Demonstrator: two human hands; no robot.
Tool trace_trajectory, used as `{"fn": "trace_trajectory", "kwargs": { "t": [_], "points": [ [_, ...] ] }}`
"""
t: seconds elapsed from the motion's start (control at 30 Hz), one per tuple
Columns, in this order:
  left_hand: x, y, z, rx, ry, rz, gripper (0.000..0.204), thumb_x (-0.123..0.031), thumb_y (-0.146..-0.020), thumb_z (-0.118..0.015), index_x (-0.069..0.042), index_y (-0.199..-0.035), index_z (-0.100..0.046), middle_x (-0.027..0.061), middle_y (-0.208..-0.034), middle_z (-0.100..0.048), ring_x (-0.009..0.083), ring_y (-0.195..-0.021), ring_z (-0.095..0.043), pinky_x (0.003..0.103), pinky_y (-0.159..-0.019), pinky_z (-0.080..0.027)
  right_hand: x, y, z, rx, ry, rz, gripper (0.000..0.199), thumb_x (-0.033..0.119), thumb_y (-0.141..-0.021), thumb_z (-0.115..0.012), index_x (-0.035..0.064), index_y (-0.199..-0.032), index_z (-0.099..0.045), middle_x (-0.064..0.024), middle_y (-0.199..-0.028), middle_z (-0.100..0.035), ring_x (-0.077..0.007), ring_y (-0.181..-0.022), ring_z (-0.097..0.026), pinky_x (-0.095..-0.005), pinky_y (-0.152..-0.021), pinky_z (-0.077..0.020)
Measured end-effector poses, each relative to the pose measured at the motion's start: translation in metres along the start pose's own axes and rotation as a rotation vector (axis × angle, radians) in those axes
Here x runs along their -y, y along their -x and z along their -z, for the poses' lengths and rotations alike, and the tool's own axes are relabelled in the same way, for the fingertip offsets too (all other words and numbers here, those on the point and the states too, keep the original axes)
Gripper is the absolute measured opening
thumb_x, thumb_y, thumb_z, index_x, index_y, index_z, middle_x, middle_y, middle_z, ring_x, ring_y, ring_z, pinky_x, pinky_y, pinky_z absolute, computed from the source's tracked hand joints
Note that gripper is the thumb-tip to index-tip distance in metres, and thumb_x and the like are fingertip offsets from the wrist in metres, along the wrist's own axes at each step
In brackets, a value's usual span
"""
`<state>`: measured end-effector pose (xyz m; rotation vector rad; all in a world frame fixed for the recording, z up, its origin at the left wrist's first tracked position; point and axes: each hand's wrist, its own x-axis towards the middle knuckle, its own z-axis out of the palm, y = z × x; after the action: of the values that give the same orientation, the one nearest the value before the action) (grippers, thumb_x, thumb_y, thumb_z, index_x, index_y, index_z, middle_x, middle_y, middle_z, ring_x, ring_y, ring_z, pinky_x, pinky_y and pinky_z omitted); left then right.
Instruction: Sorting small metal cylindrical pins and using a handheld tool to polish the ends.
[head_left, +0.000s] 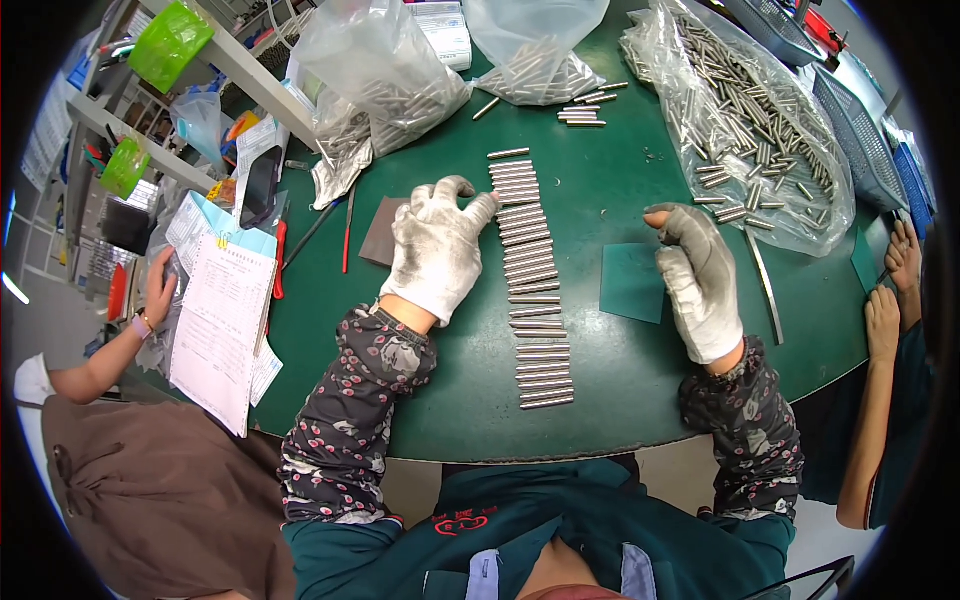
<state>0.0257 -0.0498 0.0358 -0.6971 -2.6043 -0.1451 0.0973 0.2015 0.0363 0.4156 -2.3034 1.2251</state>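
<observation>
At the upper part of the row of steel pins (530, 290), pressing down lightly with the spread fingertips of the left hand (437, 250), gloved in grimy white: fingers apart, clasping nothing, only touching the ends of the pins there, probably to square them into line. Laid side by side down the middle of the green table (600, 400), rung upon rung like a ladder, likely so that each can be seen and counted singly. Held palm down, wrist bent a little toward the row, forearm in a dark flowered sleeve coming up from the lower edge. To the right, well apart from the row, lifted off the table with the right hand (700, 280): fingers curled inward, thumb tip brought to the forefinger, back of the glove turned outward; cannot tell whether a pin sits inside that pinch. Just left of that hand, a flat green pad (632, 283); right of it, a thin metal strip (765, 285). Beside the left hand, a brown pad (380, 232). Farther out, kept within reach as stock, clear bags of pins (760, 120) and a few loose pins (585, 110) above the row. At the left edge, papers (225, 320) beside a co-worker's hand (160, 285).
</observation>
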Motion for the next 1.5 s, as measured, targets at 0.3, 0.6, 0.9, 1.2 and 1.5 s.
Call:
{"fn": "trace_trajectory", "kwargs": {
  "t": [0.3, 0.6, 0.9, 1.2, 1.5],
  "points": [
    [-0.006, 0.008, -0.005, 0.081, -0.004, -0.037, 0.033, -0.004, -0.075, -0.059, -0.021, -0.102, -0.066, 0.0059, -0.104, -0.057, 0.0275, -0.092, -0.053, 0.040, -0.077, -0.046, 0.002, -0.001, -0.001, 0.018, 0.044, 0.005, 0.028, 0.021, -0.081, -0.054, -0.0021, -0.098, -0.056, -0.0165, -0.095, -0.058, -0.0311, -0.087, -0.054, -0.0371, -0.079, -0.0436],
    [-0.005, 0.015, -0.008, 0.122, 0.025, -0.008, 0.044, 0.000, -0.072, -0.057, -0.019, -0.111, -0.062, 0.0047, -0.104, -0.056, 0.0265, -0.093, -0.053, 0.040, -0.080, -0.045, 0.020, -0.039, -0.049, 0.303, 0.562, 0.230, 0.033, 0.006, -0.071, -0.053, 0.0096, -0.103, -0.061, -0.0134, -0.100, -0.057, -0.0283, -0.092, -0.056, -0.0389, -0.077, -0.0461],
    [-0.007, 0.016, -0.012, 0.155, 0.006, -0.027, 0.050, -0.001, -0.071, -0.057, -0.015, -0.119, -0.056, 0.0042, -0.104, -0.055, 0.0265, -0.098, -0.052, 0.040, -0.084, -0.043, 0.020, -0.048, -0.089, 0.394, 0.723, 0.183, 0.035, 0.007, -0.073, -0.054, 0.0170, -0.105, -0.064, -0.0091, -0.095, -0.057, -0.0264, -0.089, -0.055, -0.0374, -0.074, -0.0435],
    [-0.007, 0.013, -0.010, 0.152, 0.020, -0.050, 0.047, -0.001, -0.070, -0.057, -0.011, -0.116, -0.057, 0.0056, -0.102, -0.056, 0.0257, -0.097, -0.053, 0.038, -0.082, -0.042, 0.024, -0.059, -0.082, 0.433, 1.139, 0.196, 0.017, 0.011, -0.071, -0.057, 0.0103, -0.087, -0.062, -0.0058, -0.096, -0.057, -0.0204, -0.094, -0.054, -0.0359, -0.078, -0.0417],
    [-0.005, 0.015, -0.010, 0.115, 0.011, -0.072, 0.043, -0.002, -0.072, -0.056, -0.012, -0.114, -0.058, 0.0053, -0.102, -0.057, 0.0251, -0.097, -0.054, 0.038, -0.082, -0.043, 0.006, -0.064, -0.060, 0.233, 0.953, 0.084, 0.016, 0.009, -0.071, -0.057, 0.0096, -0.086, -0.062, -0.0065, -0.087, -0.058, -0.0249, -0.088, -0.054, -0.0369, -0.076, -0.0448]
  ]
}}
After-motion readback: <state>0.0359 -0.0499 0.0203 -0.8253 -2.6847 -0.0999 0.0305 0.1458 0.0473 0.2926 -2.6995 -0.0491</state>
